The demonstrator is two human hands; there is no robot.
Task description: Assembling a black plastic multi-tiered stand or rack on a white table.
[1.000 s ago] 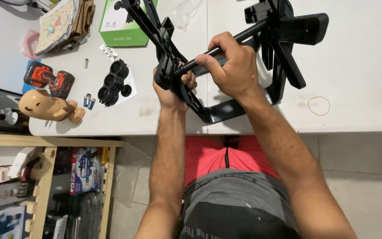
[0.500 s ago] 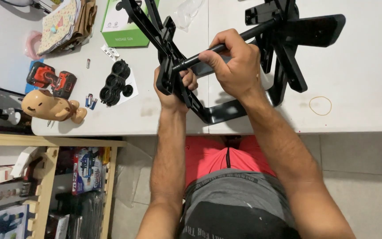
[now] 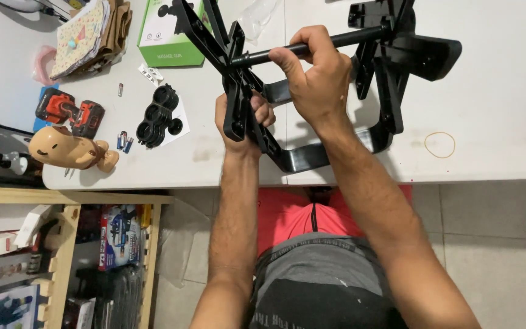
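Observation:
A black metal frame [image 3: 391,79] made of flat brackets and a round cross rod [image 3: 360,38] lies on the white table [image 3: 494,122]. My right hand [image 3: 315,76] is wrapped around the rod near its left end. My left hand [image 3: 245,119] grips the upright black bracket [image 3: 234,103] where the rod meets it. Both forearms reach up from the table's near edge.
Left of the frame lie a black multi-ring plastic part [image 3: 158,116], small batteries [image 3: 123,141], a red and black power tool [image 3: 71,113], a tan figurine [image 3: 71,149] and a green box [image 3: 168,30]. A rubber band [image 3: 439,145] lies right. Wooden shelves [image 3: 62,244] stand lower left.
The frame and both hands have shifted slightly right and toward the far side in the view. My grips on the rod and bracket stay the same.

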